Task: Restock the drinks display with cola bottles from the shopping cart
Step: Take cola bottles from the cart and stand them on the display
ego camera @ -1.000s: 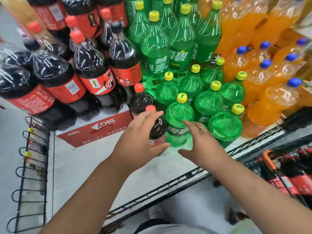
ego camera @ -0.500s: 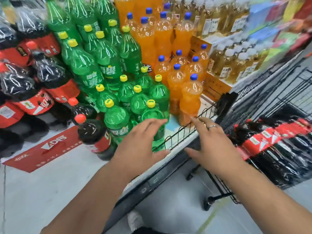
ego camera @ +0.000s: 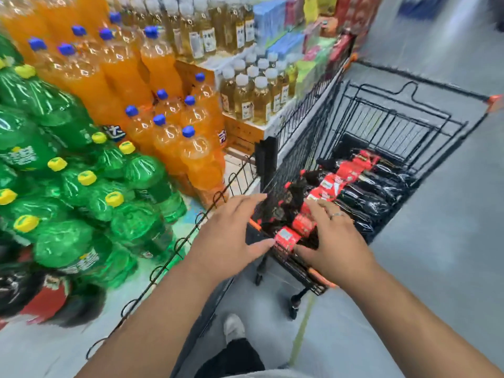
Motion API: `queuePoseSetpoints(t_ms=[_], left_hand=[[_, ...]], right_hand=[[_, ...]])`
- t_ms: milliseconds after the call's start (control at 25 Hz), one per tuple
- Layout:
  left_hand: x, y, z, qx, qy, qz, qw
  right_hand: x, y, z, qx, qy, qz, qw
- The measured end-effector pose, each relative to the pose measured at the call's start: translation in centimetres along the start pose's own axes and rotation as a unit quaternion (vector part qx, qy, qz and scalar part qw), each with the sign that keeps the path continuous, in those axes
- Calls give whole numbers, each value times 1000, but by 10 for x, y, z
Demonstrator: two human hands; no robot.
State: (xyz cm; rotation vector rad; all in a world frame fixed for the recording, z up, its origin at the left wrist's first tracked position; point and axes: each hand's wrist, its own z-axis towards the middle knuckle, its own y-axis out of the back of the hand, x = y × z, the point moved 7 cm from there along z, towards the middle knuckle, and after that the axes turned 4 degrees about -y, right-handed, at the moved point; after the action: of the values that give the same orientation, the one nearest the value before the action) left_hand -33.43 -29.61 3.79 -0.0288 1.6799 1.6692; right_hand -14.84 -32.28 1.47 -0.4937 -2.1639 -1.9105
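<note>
A black wire shopping cart stands to the right of the display, and several cola bottles with red labels lie on their sides inside it. My left hand hovers at the cart's near left corner with fingers spread and nothing in it. My right hand reaches over the near rim, fingers apart, just above the closest cola bottle. More cola bottles stand blurred at the lower left of the drinks display shelf.
Green soda bottles with yellow caps fill the display's left side, orange soda bottles with blue caps stand behind them. Pale tea bottles sit on a wooden crate further right. Wire railing edges the shelf. Grey floor lies right of the cart.
My view has swung right from the display to the cart. My left hand let go of the cola bottle on the shelf, and both hands moved over to the cart's near end.
</note>
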Motion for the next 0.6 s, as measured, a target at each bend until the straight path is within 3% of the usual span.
queuePoseSetpoints(t_ms=[320, 600], left_hand=[[17, -69, 105, 91, -31, -40, 995], [63, -114, 192, 172, 0, -91, 981]], right_hand=[[-68, -11, 51, 4, -121, 6, 993], [-104, -32, 112, 24, -209, 20, 977]])
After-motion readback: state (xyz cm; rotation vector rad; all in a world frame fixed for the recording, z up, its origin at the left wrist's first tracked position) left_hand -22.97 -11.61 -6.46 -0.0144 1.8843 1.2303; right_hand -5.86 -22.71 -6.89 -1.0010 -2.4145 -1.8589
